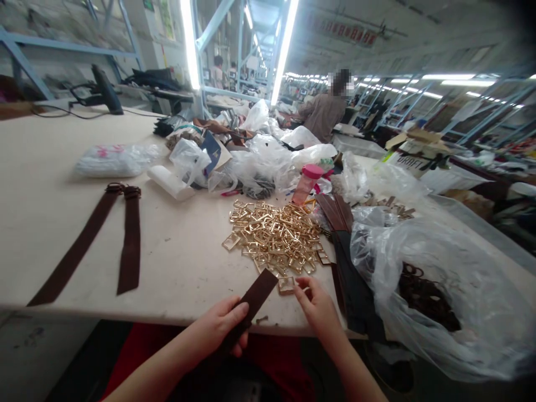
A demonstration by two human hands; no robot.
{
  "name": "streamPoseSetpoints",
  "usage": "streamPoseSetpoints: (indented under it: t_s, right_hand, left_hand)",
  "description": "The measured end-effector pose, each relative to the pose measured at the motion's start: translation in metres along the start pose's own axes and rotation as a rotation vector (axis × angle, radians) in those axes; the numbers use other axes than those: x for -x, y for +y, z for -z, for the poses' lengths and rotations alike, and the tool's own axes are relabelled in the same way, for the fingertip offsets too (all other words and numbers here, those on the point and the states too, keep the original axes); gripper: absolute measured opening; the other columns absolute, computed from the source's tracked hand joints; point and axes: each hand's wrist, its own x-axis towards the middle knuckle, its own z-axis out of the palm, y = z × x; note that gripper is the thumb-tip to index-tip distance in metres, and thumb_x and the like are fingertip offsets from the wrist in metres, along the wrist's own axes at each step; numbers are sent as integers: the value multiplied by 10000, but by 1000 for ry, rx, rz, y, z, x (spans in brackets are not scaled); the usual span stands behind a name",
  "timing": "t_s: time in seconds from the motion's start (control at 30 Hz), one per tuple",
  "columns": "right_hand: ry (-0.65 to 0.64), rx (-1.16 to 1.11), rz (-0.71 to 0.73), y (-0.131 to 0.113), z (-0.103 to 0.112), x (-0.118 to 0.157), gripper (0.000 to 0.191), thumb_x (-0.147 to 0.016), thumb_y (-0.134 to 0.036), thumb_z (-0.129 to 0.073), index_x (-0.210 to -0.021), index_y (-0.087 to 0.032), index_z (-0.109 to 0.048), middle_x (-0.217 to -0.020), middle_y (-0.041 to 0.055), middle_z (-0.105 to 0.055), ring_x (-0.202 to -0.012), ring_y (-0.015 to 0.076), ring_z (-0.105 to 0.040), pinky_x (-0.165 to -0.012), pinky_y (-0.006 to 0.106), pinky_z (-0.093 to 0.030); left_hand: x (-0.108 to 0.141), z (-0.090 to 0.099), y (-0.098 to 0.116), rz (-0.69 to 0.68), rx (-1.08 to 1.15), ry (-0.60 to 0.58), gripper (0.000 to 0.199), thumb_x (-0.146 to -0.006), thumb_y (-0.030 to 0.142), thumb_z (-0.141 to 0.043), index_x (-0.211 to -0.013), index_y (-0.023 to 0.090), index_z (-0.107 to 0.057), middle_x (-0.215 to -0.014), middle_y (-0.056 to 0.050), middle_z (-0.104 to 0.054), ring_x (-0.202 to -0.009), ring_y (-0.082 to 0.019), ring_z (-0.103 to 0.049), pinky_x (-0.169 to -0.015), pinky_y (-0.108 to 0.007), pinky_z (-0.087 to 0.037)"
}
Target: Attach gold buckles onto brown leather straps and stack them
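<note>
In my left hand is a dark brown strap, gripped between thumb and fingers, its free end pointing up and to the right. My right hand pinches a gold rectangular buckle by its right side, just beyond the strap's end. Strap and buckle look close together; I cannot tell whether they touch. A heap of gold buckles lies on the table right behind both hands. At the left, two brown straps lie flat with small loops bunched at their far ends.
A clear plastic bag with dark brown loops sits at the right, beside a stack of dark straps. Behind the heap stand a pink-lidded bottle and crumpled plastic bags. Farther back is another person.
</note>
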Motion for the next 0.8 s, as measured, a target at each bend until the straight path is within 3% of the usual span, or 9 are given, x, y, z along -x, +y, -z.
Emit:
streamPoseSetpoints:
  t_s: [0.1,0.17,0.27,0.4,0.53,0.67,0.73,0.8]
  right_hand:
    - [-13,248,47,7,9,-17,296,-794,-366,-549,-1010,-164,-545,-1000,97,-538,-780,208,-511,-724,346,-376]
    - [-31,299,36,6,7,-24,262,-726,-340,-627,-918,-171,-570,-928,83,-543,-785,218,-500,-688,330,-347]
    - [-21,249,-15,6,2,-29,164,-688,-292,-637,-732,-179,-526,-743,35,-523,-666,184,-467,-599,300,-295]
    - [-66,44,-9,8,1,-24,170,-801,-314,-492,-695,-181,-478,-652,5,-500,-628,164,-464,-583,284,-315]
    - [-241,-189,17,-9,-3,-9,334,-846,-478,-414,-758,-171,-510,-624,-16,-450,-590,135,-448,-557,256,-361]
    - [-546,-561,-133,-36,-15,6,412,-789,-577,-489,-789,-165,-508,-571,-38,-436,-503,99,-433,-497,222,-361]
    - [-654,-613,-180,-44,-21,11,417,-783,-580,-503,-811,-164,-512,-587,-33,-471,-481,83,-422,-456,199,-328]
    - [-682,-569,-166,-47,-26,13,392,-794,-556,-509,-834,-166,-522,-596,-36,-470,-468,71,-390,-429,188,-281]
  left_hand:
    - [-4,-5,0,-4,69,-21,458,-777,598,-440,-943,170,-434,-613,12,-602,-497,-100,-542,-476,-198,-372]
    - [-7,-7,-1,-27,122,-42,456,-768,566,-489,-966,156,-455,-737,-32,-640,-613,-122,-585,-564,-227,-426]
    - [-7,-6,-1,-46,147,-46,421,-768,507,-525,-968,138,-494,-926,-74,-629,-768,-142,-591,-663,-250,-448]
    - [-5,-4,3,-63,107,-3,327,-798,429,-487,-959,145,-483,-880,-40,-609,-668,-119,-580,-581,-230,-418]
    - [-7,-2,12,-90,132,65,319,-782,426,-519,-964,166,-482,-813,4,-592,-612,-94,-554,-567,-214,-399]
    - [-5,2,16,-94,168,90,373,-725,445,-608,-938,161,-498,-790,10,-583,-585,-82,-522,-532,-196,-369]
    - [-2,4,16,-108,215,55,396,-706,442,-633,-942,151,-503,-755,11,-571,-579,-84,-502,-532,-198,-367]
    - [1,4,14,-115,232,52,410,-689,436,-653,-941,146,-510,-702,18,-556,-580,-93,-489,-539,-204,-370]
